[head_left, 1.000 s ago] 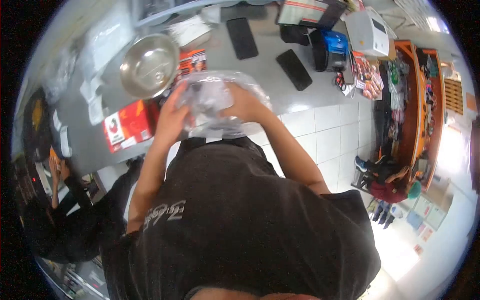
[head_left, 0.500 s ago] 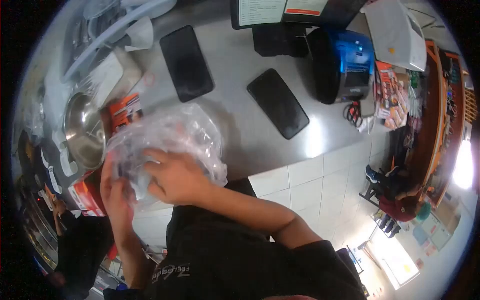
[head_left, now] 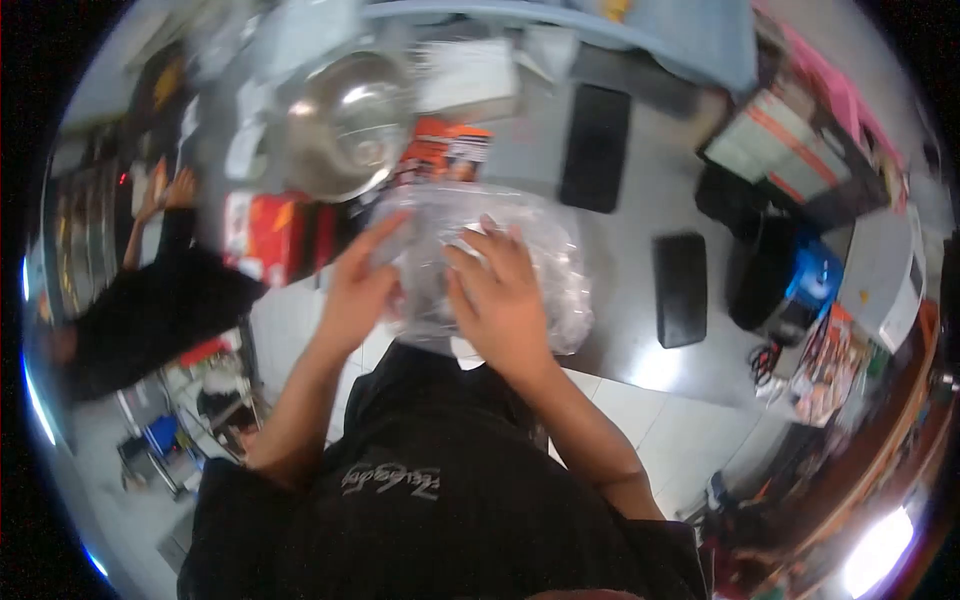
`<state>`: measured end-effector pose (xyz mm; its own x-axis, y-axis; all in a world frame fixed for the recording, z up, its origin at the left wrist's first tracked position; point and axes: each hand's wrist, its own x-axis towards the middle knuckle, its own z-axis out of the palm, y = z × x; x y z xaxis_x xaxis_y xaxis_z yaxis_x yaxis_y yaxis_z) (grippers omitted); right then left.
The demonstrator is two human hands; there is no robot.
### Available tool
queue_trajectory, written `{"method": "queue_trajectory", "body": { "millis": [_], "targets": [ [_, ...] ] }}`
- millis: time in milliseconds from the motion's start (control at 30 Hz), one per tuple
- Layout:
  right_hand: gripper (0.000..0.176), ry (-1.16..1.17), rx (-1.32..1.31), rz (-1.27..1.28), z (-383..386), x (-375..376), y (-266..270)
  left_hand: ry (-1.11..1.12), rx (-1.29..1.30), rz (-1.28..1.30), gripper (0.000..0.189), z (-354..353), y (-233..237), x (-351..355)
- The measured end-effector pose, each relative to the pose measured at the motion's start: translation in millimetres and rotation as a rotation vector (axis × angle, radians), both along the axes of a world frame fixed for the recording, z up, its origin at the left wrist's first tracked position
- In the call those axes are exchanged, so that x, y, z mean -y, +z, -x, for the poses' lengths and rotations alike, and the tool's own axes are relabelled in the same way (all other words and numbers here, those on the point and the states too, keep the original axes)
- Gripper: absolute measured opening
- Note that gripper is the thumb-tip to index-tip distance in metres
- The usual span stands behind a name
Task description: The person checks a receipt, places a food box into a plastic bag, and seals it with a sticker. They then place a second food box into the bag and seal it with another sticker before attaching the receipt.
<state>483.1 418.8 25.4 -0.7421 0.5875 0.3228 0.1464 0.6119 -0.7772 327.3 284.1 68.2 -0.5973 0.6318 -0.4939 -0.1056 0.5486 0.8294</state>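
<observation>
The clear bag (head_left: 565, 300) lies by the counter's (head_left: 625, 275) near edge, bowl (head_left: 345, 125) at 11 o'clock, likely for reach; left hand (head_left: 352, 295) at 9 o'clock, thumb and forefinger apart, grip unclear; right hand (head_left: 508, 315), fingers spread, seemingly steadies its middle.

On the black shirt (head_left: 450, 530), on the wearer's side of the metal bowl (head_left: 350, 130), a small word, probably "FEELGOOD", can be read; the larger mark is unclear. On the red box (head_left: 270, 240) and orange leaflet (head_left: 445, 150), both near the bowl, the print is too blurred.
</observation>
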Motion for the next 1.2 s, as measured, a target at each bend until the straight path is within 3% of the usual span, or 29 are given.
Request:
{"method": "queue_trajectory", "body": {
  "millis": [100, 167, 267, 367, 433, 533, 567, 633, 667, 733, 800, 833, 900, 933, 967, 1067, 1100, 1200],
  "targets": [
    [0.024, 0.163, -0.095, 0.154, 12, 11, 38, 0.038, 0.099, -0.133, 0.063, -7, -13, 10],
    [0.021, 0.230, -0.002, 0.300, 31, 23, 72, -0.113, -0.212, -0.372, 0.062, -4, -42, 15],
    [0.023, 0.370, -0.018, 0.081, 84, 49, 93, -0.252, -0.328, -0.341, 0.062, -9, -24, 18],
    [0.035, 0.556, 0.084, -0.073, 154, 87, 103, -0.314, -0.360, -0.336, 0.064, 0, -64, 26],
    [0.066, 0.488, 0.034, -0.354, 205, 116, 90, -0.361, -0.382, -0.321, 0.067, 2, -85, 30],
    [0.098, 0.323, 0.185, -0.611, 259, 149, 58, -0.416, -0.402, -0.325, 0.079, 7, -84, 35],
    [0.103, 0.393, 0.345, -0.565, 268, 152, 57, -0.430, -0.398, -0.367, 0.086, 12, -76, 41],
    [0.114, 0.515, 0.672, -0.459, 283, 154, 75, -0.262, -0.238, -0.635, 0.073, 7, -76, 46],
    [0.114, 0.531, 0.680, -0.449, 285, 152, 85, -0.177, -0.155, -0.768, 0.068, 6, -77, 45],
    [0.115, 0.558, 0.699, -0.421, 279, 145, 105, -0.170, -0.380, -0.729, 0.060, 6, -101, 40],
    [0.116, 0.510, 0.648, -0.389, 266, 127, 123, -0.222, -0.318, -0.547, 0.055, 10, -120, 37],
    [0.118, 0.474, 0.634, -0.367, 256, 114, 135, -0.279, -0.153, -0.386, 0.052, 17, -124, 35],
    [0.115, 0.437, 0.493, -0.294, 224, 73, 150, -0.278, -0.014, -0.360, 0.053, 28, -97, 38],
    [0.113, 0.508, 0.449, -0.079, 207, 46, 159, -0.275, 0.053, -0.344, 0.054, 33, -82, 39],
    [0.111, 0.565, 0.396, 0.138, 189, 23, 164, -0.257, -0.055, -0.453, 0.055, 38, -87, 35],
    [0.112, 0.388, 0.452, 0.748, 124, -14, 174, -0.252, 0.146, -0.537, 0.063, 45, -73, 26],
    [0.116, 0.327, 0.317, 0.905, 104, -25, 152, -0.255, 0.255, -0.504, 0.065, 50, -60, 26],
    [0.117, 0.100, 0.025, 0.772, 59, -18, 83, -0.271, 0.307, -0.422, 0.067, 59, -34, 24]
  ]
}}
